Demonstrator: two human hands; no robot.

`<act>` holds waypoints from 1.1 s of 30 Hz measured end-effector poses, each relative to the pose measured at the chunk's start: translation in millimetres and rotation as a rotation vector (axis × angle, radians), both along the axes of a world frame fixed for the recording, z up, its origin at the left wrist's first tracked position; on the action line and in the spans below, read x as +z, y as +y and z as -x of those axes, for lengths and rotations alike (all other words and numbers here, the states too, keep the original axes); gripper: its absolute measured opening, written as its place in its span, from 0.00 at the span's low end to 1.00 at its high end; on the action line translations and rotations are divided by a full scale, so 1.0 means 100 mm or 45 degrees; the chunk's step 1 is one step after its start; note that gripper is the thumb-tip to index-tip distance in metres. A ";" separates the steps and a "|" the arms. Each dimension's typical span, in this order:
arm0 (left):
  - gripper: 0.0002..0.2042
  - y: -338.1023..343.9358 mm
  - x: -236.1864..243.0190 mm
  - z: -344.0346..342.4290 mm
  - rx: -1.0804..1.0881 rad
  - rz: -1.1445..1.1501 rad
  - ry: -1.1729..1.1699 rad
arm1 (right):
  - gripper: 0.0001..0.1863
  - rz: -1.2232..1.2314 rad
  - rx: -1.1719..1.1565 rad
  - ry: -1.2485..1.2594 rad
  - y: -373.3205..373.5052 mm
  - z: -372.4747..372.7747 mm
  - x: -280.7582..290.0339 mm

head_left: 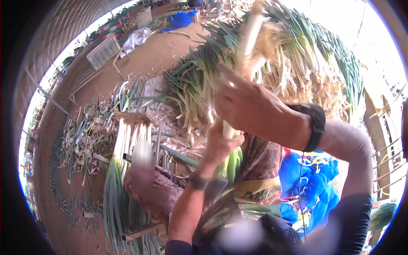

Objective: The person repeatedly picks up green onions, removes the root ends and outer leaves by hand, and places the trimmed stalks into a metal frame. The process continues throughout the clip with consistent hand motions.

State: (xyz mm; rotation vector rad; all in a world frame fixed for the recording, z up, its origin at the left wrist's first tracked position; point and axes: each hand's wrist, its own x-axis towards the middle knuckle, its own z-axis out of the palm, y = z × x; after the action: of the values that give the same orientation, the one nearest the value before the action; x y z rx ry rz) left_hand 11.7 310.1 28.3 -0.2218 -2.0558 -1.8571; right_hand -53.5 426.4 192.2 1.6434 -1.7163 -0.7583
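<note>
A large green onion [233,163] slants up in front of me, its pale stalk and root end high and its green leaves low. My left hand [222,143] is closed around the lower part of the stalk. Over the stalk higher up lies my right hand [250,102], fingers bent and smeared by motion. A small white piece shows between its thumb and fingers, but I cannot make out what it is. Behind both hands rises a big heap of green onions [297,63] with brown roots. To the left, a bundle of cleaner green onions [123,170] lies across a metal frame [142,231].
Stripped leaves and scraps [83,142] litter the brown dirt floor [165,51] at left. A white crate [103,52] stands at the far left, with blue sheeting [180,20] farther back. Blue netting or plastic with yellow ties [312,182] lies by my right side.
</note>
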 end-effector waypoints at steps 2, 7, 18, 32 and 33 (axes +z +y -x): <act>0.18 -0.28 -0.02 -0.06 -0.061 -0.220 -0.149 | 0.15 0.522 0.327 -0.207 0.04 0.06 -0.07; 0.19 -0.85 0.06 -0.35 -0.085 -0.480 -0.359 | 0.33 1.047 -0.144 -1.365 0.15 0.29 -0.42; 0.26 -0.90 0.27 -0.49 0.027 -0.570 -0.367 | 0.52 0.864 -0.119 -2.501 -0.72 0.02 -1.09; 0.18 -1.24 0.16 -0.73 0.338 -0.252 -0.226 | 0.16 0.836 -0.084 -2.035 -0.56 -0.14 -1.33; 0.18 -1.25 0.18 -0.77 0.313 -0.381 -0.292 | 0.16 0.701 -0.116 -2.348 -0.58 -0.16 -1.37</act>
State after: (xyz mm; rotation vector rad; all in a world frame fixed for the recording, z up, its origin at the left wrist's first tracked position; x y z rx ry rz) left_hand 88.7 184.8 46.1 0.3201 -1.8094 -2.0734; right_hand -37.1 368.6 55.4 1.7419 -2.5745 1.6851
